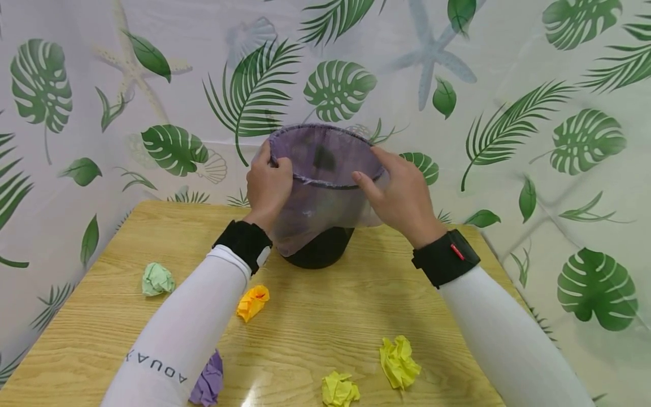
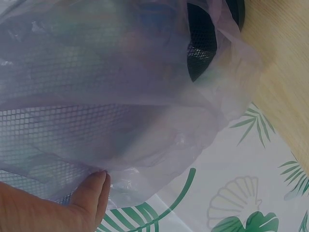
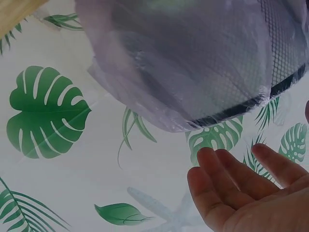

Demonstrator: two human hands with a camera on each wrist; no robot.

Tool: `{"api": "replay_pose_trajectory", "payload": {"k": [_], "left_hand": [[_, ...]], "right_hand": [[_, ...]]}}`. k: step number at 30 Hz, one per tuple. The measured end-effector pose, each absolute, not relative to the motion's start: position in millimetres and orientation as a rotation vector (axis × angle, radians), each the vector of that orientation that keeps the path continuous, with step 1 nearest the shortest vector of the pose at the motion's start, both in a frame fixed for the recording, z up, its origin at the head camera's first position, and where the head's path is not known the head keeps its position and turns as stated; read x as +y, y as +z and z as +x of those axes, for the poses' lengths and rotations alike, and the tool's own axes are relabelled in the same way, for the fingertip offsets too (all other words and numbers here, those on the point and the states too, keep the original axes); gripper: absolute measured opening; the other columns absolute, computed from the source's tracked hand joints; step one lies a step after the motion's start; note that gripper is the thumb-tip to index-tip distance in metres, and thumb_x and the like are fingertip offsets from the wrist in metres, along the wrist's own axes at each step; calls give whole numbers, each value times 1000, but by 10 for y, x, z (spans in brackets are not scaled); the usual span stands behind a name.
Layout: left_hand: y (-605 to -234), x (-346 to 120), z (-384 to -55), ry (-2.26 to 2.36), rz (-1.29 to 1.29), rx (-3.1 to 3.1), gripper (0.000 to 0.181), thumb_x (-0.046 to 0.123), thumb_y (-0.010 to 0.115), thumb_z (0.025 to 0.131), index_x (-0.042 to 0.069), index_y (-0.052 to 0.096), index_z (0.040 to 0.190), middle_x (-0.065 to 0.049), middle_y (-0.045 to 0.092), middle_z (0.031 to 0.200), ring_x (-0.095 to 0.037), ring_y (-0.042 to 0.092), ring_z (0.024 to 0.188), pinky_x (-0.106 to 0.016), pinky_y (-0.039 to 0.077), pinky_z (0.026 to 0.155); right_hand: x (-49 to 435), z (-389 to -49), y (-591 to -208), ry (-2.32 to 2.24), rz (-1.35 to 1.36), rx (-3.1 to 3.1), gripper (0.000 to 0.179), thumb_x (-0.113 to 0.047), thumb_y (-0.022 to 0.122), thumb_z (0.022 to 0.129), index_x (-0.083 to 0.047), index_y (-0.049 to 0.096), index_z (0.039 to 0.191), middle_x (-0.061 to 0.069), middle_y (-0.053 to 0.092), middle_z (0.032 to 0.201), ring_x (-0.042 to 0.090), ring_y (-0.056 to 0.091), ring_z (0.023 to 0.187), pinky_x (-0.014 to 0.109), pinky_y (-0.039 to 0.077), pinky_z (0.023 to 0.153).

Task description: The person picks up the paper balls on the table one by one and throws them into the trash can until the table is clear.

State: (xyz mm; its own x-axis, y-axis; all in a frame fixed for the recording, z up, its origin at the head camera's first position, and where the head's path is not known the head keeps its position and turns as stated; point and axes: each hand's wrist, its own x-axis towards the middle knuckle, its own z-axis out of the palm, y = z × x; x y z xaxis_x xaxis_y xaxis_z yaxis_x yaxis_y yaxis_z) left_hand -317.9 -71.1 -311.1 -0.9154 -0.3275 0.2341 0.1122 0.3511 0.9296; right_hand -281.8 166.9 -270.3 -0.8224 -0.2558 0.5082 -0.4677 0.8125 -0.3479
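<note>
A black mesh wastebasket [image 1: 320, 250] stands at the back of the table, lined with a thin translucent purple trash bag [image 1: 317, 204] folded over its rim and hanging down outside. My left hand [image 1: 269, 183] grips the rim on the left side, thumb at the near edge. In the left wrist view, fingers [image 2: 91, 193] lie against the bag-covered mesh. On the right side, my right hand [image 1: 407, 195] is spread beside the rim. The right wrist view shows its fingers [image 3: 231, 179] relaxed and apart from the bag edge.
Crumpled paper balls lie on the wooden table [image 1: 305, 328]: pale green [image 1: 157, 279], orange [image 1: 252, 302], purple [image 1: 208, 380] partly behind the left sleeve, and two yellow ones, one farther right [image 1: 399, 363], one nearer [image 1: 340, 389]. A leaf-print sheet [image 1: 356, 34] hangs behind.
</note>
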Motion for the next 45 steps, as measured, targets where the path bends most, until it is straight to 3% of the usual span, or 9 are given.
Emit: {"api": "replay_pose_trajectory", "payload": {"k": [8, 22, 27, 37, 45], "left_hand": [[-3115, -728, -3178, -1603, 196, -2228, 63, 29, 42, 101, 16, 33, 162, -3, 40, 162, -24, 51, 121, -43, 41, 103], [-3093, -721, -3167, -1612, 194, -2227, 64, 29, 43, 101, 16, 32, 162, -2, 39, 163, -22, 51, 123, -42, 40, 103], [-3098, -713, -3169, -1603, 187, -2230, 64, 29, 43, 101, 17, 33, 162, -2, 41, 162, -23, 51, 123, -42, 41, 104], [-3104, -708, -3185, -1590, 186, -2236, 63, 29, 43, 101, 17, 33, 162, -2, 41, 162, -22, 51, 125, -43, 40, 107], [-3108, -712, -3181, -1592, 200, -2240, 64, 30, 43, 101, 17, 33, 162, -2, 40, 162, -23, 50, 126, -43, 39, 107]], "right_hand": [[1817, -2590, -2971, 629, 618, -2411, 69, -34, 72, 96, 1, 48, 150, 23, 55, 146, 44, 50, 133, 59, 36, 109], [2054, -2174, -3301, 497, 582, -2648, 76, -39, 76, 92, 0, 48, 151, 28, 57, 141, 47, 55, 127, 63, 43, 101], [2141, -2015, -3399, 446, 524, -2861, 78, -45, 74, 92, -4, 47, 153, 28, 56, 142, 49, 54, 127, 64, 47, 95], [2255, -1752, -3684, 335, 511, -3121, 80, -59, 75, 85, -9, 57, 146, 23, 67, 128, 42, 66, 110, 55, 57, 76], [2307, -1583, -3914, 375, 478, -3285, 88, -69, 73, 80, -14, 56, 147, 20, 66, 128, 35, 69, 99, 51, 56, 73]]}}
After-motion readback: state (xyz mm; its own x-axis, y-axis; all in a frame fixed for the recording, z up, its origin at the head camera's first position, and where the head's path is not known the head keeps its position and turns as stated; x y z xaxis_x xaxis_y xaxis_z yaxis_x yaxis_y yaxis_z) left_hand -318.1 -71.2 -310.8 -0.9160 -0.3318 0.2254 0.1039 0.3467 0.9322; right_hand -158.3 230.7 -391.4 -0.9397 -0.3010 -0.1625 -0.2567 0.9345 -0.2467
